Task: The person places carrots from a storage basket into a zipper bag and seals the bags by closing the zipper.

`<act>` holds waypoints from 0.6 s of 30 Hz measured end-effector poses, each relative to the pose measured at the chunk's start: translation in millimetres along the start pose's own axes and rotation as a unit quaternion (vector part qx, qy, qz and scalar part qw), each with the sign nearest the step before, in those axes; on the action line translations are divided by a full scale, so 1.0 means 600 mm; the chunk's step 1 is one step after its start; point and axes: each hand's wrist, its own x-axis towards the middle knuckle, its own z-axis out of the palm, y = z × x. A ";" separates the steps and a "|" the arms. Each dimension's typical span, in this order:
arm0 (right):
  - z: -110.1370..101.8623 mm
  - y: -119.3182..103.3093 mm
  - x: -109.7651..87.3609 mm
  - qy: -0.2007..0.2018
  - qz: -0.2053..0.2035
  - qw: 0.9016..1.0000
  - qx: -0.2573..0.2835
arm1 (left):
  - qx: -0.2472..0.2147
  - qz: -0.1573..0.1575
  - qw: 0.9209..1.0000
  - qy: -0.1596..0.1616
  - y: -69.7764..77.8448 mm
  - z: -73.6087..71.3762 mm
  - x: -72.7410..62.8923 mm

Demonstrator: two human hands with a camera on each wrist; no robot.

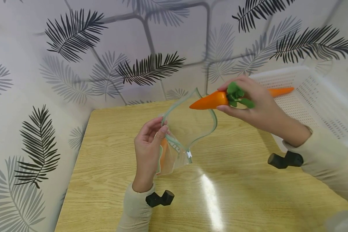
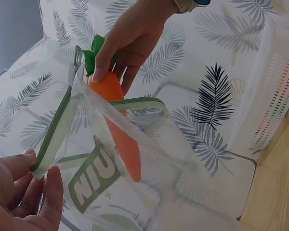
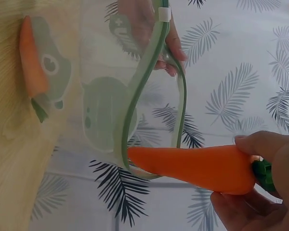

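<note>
A clear zip bag with green edging [image 1: 188, 125] hangs spread at the mouth over the table. My left hand [image 1: 149, 141] pinches its near rim between thumb and fingers. By its leafy end, my right hand [image 1: 258, 100] holds an orange toy carrot [image 1: 210, 101], its tip pointing left at the bag's mouth. Through the plastic in the left wrist view the lower part of this carrot [image 2: 125, 149] shows. Another carrot [image 3: 32, 62] lies low inside the bag, seen through the printed film. A white slider [image 1: 189, 154] sits at one end of the zip.
Right of the bag stands a white perforated basket [image 1: 304, 106] with another carrot [image 1: 281, 91] in it, partly hidden by my right hand. The wooden table [image 1: 104, 161] meets a leaf-patterned wall covering [image 1: 174, 38] at its back edge. A pale object shows at the bottom right corner.
</note>
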 end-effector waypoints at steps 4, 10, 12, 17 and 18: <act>0.011 -0.014 0.006 -0.011 0.011 1.000 0.004 | -0.003 -0.001 1.000 -0.002 -0.001 0.000 0.000; 0.028 0.008 0.005 -0.031 0.002 1.000 0.001 | -0.002 -0.002 1.000 0.000 0.000 0.000 0.000; 0.035 0.022 0.004 -0.037 -0.005 0.999 -0.006 | -0.002 -0.002 1.000 0.000 0.000 0.000 0.001; 0.046 0.040 0.003 -0.044 -0.005 0.998 -0.033 | 0.000 -0.001 1.000 0.000 0.002 0.000 0.000; 0.048 0.041 0.004 -0.044 -0.003 0.998 -0.037 | 0.002 0.000 1.000 0.000 0.002 0.000 0.000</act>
